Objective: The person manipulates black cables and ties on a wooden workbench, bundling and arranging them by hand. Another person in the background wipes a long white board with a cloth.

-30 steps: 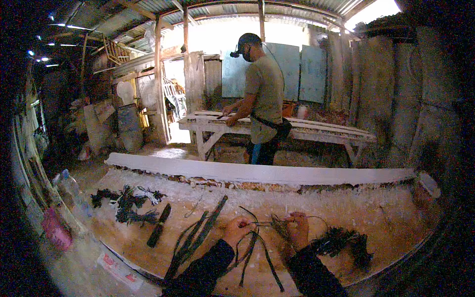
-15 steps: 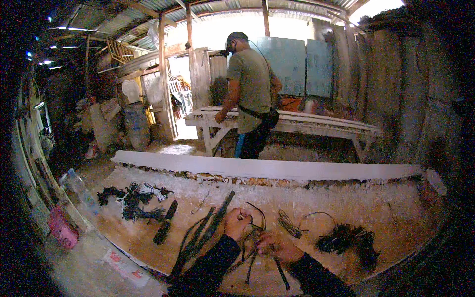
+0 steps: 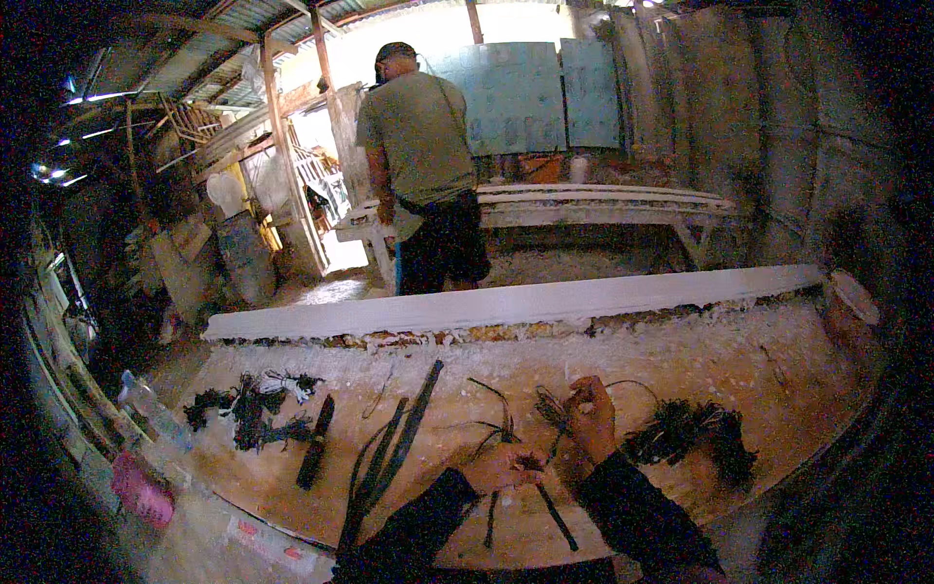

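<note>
My left hand [image 3: 504, 467] is closed on a small bunch of dark strips [image 3: 555, 518] where they cross, their ends fanning out over the brown board. A little farther right, my right hand [image 3: 592, 419] is raised with its fingers pinched against a coil of thin cord [image 3: 552, 409]; one loop of that cord curves off to the right. The exact grip is partly hidden by the fingers. Long, flat dark strips [image 3: 389, 457] lie left of my left hand. Beyond them rests a dark knife-shaped tool [image 3: 314, 443].
Black fibre bundles [image 3: 691, 438] lie at right, and a dark and pale bundle [image 3: 258, 409] at left. A long white beam [image 3: 516, 304] borders the board's far side. A clear bottle [image 3: 146, 404] and pink container [image 3: 142, 489] stand left. Another person [image 3: 418, 146] stands by a white bench [image 3: 603, 206].
My right hand has left the dark strips and moved to the cord coil. My left hand has shifted onto the strips' crossing. The view has tilted, and the other person has turned away.
</note>
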